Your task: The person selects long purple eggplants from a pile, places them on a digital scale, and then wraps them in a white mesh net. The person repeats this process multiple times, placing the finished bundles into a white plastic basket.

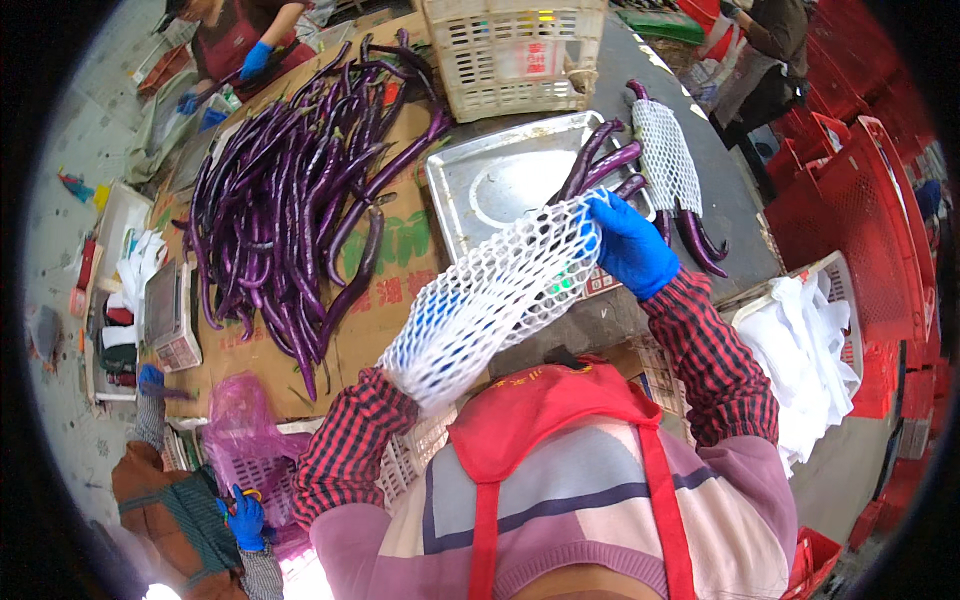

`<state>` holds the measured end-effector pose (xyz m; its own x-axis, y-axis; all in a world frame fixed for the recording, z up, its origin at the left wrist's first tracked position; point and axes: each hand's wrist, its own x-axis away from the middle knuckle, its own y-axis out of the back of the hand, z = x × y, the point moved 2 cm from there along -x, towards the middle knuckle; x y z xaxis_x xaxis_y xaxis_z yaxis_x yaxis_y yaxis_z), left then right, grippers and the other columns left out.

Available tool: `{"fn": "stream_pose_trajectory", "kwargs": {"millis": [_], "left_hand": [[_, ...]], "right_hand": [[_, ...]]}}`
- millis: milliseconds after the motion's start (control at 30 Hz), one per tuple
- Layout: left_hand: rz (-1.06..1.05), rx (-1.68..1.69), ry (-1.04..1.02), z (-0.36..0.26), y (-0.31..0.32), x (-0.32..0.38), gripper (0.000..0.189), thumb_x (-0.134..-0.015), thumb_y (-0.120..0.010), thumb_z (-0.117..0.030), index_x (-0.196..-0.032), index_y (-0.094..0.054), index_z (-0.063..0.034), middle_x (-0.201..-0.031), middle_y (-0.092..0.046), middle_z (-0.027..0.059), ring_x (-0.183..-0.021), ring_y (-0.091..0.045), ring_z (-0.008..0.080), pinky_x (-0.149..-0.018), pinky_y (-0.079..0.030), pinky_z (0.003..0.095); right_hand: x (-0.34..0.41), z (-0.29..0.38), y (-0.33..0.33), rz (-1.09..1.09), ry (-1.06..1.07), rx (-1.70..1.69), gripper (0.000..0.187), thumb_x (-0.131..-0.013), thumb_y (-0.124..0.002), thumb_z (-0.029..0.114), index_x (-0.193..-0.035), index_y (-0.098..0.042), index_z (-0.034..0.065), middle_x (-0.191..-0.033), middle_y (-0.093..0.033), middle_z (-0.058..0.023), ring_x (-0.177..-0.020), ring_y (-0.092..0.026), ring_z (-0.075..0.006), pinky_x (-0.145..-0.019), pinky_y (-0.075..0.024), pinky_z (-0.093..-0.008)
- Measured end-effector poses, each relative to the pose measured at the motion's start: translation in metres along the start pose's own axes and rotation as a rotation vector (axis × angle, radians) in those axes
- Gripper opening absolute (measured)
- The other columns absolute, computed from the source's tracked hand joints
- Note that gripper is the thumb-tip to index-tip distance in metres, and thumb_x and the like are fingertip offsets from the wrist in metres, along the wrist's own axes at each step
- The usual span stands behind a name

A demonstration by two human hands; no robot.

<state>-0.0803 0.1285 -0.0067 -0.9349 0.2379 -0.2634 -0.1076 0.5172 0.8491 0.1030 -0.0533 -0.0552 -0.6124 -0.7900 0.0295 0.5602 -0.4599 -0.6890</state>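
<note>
A white foam mesh sleeve [502, 277] is stretched out before my chest. My right hand [636, 244], in a blue glove, grips its far right end. My left hand [448, 306] is inside the sleeve's other end; blue glove shows through the mesh, but its fingers are mostly hidden. Just beyond my right hand, several purple eggplants [600, 157] lie across the right side of a metal weighing tray [495, 176]. To the right of them, a bundle of eggplants [701, 244] sits in another white mesh sleeve [666, 154], ends sticking out.
A large heap of long eggplants [292, 202] covers the cardboard [397, 255] at left. A plastic crate [517, 56] stands behind the tray. White sleeves [795, 352] fill a basket at right. Co-workers' gloved hands show at top left [257, 60] and bottom left [246, 517].
</note>
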Motion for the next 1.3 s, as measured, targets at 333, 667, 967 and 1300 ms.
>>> {"fn": "stream_pose_trajectory", "kwargs": {"millis": [333, 667, 967, 1300], "left_hand": [[-0.228, 1.400, 0.540, 0.031, -0.021, 0.005, 0.036, -0.085, -0.057, -0.008, -0.120, -0.054, -0.0002, -0.116, -0.060, 0.0105, -0.102, -0.058, 0.0199, -0.088, -0.047, 0.0287], [-0.646, 1.540, 0.686, 0.067, -0.016, 0.026, 0.034, -0.088, -0.053, -0.009, -0.121, -0.053, 0.0005, -0.116, -0.060, 0.0115, -0.101, -0.059, 0.0210, -0.087, -0.048, 0.0302], [-0.651, 1.394, 0.702, 0.056, -0.037, 0.041, 0.033, -0.089, -0.049, -0.011, -0.121, -0.051, 0.0012, -0.116, -0.060, 0.0124, -0.101, -0.059, 0.0219, -0.086, -0.049, 0.0316], [-0.614, 1.333, 0.697, 0.064, -0.035, 0.043, 0.033, -0.092, -0.045, -0.012, -0.121, -0.050, 0.0019, -0.116, -0.059, 0.0134, -0.100, -0.060, 0.0229, -0.085, -0.050, 0.0332]], "right_hand": [[-0.059, 0.051, 0.048, -0.432, 0.261, 1.078, 0.016, -0.082, -0.068, 0.016, -0.087, -0.067, 0.0017, -0.075, -0.065, -0.0045, -0.064, -0.057, -0.0087, -0.059, -0.0470, -0.0252], [-0.038, -0.026, 0.002, -0.389, 0.061, 0.750, 0.026, -0.085, -0.062, 0.026, -0.092, -0.065, 0.0007, -0.072, -0.066, -0.0093, -0.064, -0.063, -0.0145, -0.057, -0.0489, -0.0265], [-0.042, -0.080, -0.033, -0.228, 0.440, 1.168, 0.043, -0.070, -0.074, 0.023, -0.105, -0.058, 0.0034, -0.094, -0.055, -0.0142, -0.086, -0.056, -0.0296, -0.077, -0.0451, -0.0377], [0.001, -0.072, -0.012, -0.040, -0.092, 0.061, 0.042, -0.077, -0.066, 0.002, -0.115, -0.048, 0.0044, -0.105, -0.061, -0.0050, -0.096, -0.060, -0.0133, -0.085, -0.0482, -0.0276]]}}
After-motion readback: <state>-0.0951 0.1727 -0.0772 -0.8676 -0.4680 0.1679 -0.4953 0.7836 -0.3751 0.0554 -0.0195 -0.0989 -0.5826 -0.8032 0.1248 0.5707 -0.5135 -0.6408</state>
